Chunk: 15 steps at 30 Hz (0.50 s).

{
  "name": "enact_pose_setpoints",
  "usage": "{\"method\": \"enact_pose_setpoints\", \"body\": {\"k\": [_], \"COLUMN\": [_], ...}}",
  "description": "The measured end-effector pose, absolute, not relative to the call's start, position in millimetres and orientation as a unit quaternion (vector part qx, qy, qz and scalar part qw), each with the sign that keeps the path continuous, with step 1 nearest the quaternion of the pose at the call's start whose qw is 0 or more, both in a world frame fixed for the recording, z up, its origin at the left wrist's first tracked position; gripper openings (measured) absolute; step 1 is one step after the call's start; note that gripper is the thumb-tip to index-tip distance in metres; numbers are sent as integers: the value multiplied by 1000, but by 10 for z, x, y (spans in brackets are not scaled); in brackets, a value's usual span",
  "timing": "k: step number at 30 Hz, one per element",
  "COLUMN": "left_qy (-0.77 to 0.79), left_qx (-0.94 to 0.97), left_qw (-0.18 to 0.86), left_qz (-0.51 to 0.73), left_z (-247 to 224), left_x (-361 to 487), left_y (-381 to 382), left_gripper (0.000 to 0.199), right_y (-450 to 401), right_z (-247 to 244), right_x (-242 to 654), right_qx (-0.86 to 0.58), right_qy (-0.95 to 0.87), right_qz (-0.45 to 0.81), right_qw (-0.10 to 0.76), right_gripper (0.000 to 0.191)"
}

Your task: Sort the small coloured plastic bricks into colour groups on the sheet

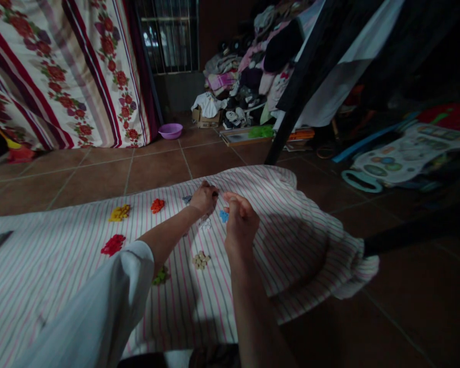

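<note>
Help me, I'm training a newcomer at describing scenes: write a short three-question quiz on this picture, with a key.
1. Multiple choice: Which pile lies nearest the right hand?
A. Green
B. Blue
C. Beige

2. True or false: The yellow pile lies farther from the camera wearer than the crimson pile.

3. Fill the gap: The bowl on the tiled floor is ____ in colour.

Key
1. B, the blue pile
2. True
3. purple
</note>
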<state>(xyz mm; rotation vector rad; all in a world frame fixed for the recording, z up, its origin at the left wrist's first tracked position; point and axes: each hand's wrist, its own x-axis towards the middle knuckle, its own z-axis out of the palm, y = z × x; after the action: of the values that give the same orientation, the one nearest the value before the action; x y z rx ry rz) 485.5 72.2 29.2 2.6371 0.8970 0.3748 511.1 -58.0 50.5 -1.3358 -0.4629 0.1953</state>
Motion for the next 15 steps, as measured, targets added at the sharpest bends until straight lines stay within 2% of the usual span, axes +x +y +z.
{"method": "enact_pose_setpoints", "body": {"k": [8, 15], "left_qy": [315, 297], "left_qx": [924, 931], "left_qw": [162, 167], "left_qz": [140, 134], "left_z": [348, 375], "left_x": [4830, 4884], "left_y": [721, 677], "left_gripper": [29, 25], "right_y": [-567, -558], "right_z": [486, 479], "right_x": [5125, 5109], "right_qx": [-614, -611], "right_qy": [-213, -217], "right_qz": [102, 100], "right_qw": [753, 754], "right_gripper": [31, 31]}}
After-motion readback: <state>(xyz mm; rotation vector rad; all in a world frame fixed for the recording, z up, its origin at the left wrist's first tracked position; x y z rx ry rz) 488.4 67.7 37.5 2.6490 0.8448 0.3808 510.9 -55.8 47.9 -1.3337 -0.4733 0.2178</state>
